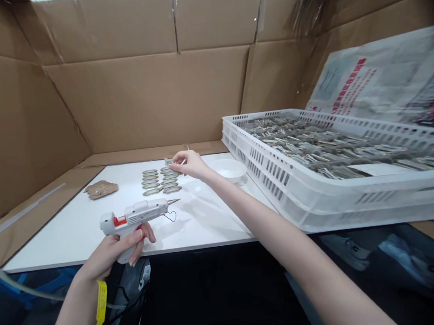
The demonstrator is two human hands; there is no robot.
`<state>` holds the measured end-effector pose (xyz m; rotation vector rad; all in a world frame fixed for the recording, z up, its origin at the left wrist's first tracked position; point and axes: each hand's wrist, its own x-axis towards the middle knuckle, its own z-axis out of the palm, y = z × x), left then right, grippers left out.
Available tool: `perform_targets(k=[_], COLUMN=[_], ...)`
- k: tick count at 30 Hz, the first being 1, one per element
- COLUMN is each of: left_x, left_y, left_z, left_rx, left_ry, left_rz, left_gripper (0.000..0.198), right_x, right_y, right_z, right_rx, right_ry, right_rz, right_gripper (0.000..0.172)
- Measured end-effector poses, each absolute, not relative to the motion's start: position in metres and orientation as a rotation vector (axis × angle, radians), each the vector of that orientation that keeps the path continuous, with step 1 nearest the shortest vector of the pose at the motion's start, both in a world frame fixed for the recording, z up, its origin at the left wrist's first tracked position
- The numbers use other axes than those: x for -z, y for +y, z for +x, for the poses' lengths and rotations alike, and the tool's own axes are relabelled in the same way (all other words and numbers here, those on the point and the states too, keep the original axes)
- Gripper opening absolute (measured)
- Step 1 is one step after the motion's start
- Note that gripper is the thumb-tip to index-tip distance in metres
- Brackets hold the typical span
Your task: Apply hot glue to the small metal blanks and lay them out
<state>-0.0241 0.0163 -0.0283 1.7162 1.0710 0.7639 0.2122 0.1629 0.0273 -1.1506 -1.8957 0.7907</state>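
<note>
My left hand [129,244] is wrapped round the grip of a white glue gun [142,212], a finger at its red trigger. The gun's metal nozzle points right, above the white board [75,228]. My right hand [189,163] reaches to the far end of two columns of small, pointed-oval pieces with metal-coloured rims [151,182]. Its thumb and fingers pinch a small greyish piece [169,162], partly covered by the fingertips. The pieces below it lie flat, side by side.
Right of the board stands a white perforated plastic crate [298,196] with many similar pieces. A white round dish [229,169] sits beside it. Torn brown cardboard [102,189] lies at the left. Cardboard walls [144,98] enclose the back and sides.
</note>
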Motion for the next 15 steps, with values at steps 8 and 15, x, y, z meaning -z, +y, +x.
perform_targets(k=[8,15], left_x=[0.026,0.023], left_y=[0.015,0.015], left_z=[-0.024,-0.014], left_rx=[-0.749,-0.738], left_ry=[1.078,1.177], left_rz=[1.767,1.817], left_gripper=[0.052,0.051], right_x=[0.01,0.044], right_y=[0.102,0.059], right_z=[0.244,0.277], right_rx=[-1.133,-1.362], right_ry=[-1.532,-1.297], right_rz=[-0.873,-0.975], right_gripper=[0.029,0.039])
